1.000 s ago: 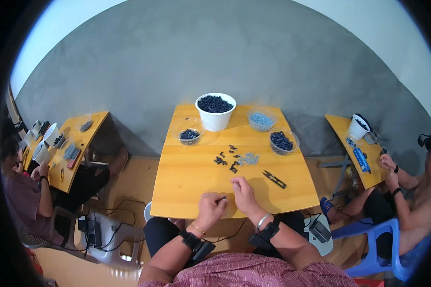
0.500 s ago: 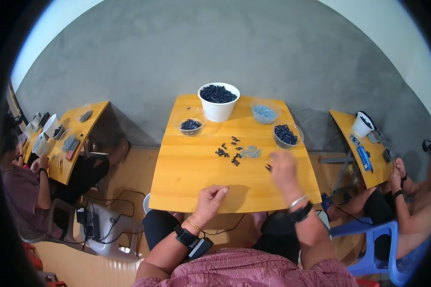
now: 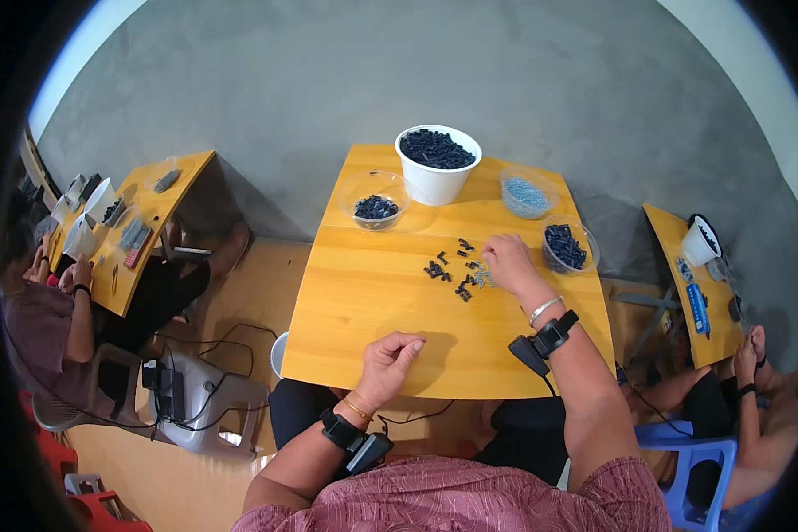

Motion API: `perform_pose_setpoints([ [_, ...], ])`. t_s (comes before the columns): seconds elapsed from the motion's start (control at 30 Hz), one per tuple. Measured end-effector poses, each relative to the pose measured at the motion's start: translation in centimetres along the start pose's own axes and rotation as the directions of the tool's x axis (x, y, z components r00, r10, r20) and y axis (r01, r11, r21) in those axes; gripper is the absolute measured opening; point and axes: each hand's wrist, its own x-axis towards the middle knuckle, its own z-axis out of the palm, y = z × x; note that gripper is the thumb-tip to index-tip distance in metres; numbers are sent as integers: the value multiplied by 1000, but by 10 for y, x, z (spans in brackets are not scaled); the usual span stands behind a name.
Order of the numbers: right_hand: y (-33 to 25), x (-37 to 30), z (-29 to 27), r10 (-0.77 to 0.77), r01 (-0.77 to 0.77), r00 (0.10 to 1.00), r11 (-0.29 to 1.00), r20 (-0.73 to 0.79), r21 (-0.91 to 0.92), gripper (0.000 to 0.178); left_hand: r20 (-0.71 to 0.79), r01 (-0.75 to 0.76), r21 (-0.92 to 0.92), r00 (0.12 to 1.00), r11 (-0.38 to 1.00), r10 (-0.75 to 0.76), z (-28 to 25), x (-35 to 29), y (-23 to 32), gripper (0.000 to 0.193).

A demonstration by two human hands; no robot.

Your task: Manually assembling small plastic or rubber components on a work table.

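Observation:
My left hand rests above the near edge of the wooden table, its thumb and fingers pressed together; whatever they grip is hidden. My right hand reaches over a small pile of grey metal pieces with its fingers curled downward and their tips out of sight. Just left of that pile lie several small black plastic pieces. To the right of my right hand stands a clear bowl of black pieces.
At the back of the table is a white tub heaped with black pieces. Clear bowls of black parts and light-blue parts flank it. People work at side tables. A grey stool with cables stands at left.
My right hand has moved from the table's right side, away from me, to the grey pile. A dark pointed thing seen by it earlier no longer shows. My left hand keeps its pinch; the view has shifted.

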Motion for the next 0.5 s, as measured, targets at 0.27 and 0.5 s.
perform_pose_setpoints([
  [0.27,-17,24,30,-159,167,985,976,70,-136,9,43,-40,70,998,997,37,1,2,3,10],
  [0.5,-41,3,13,-117,114,993,990,27,78,9,22,-9,38,1000,999,8,-1,0,2,14],
])
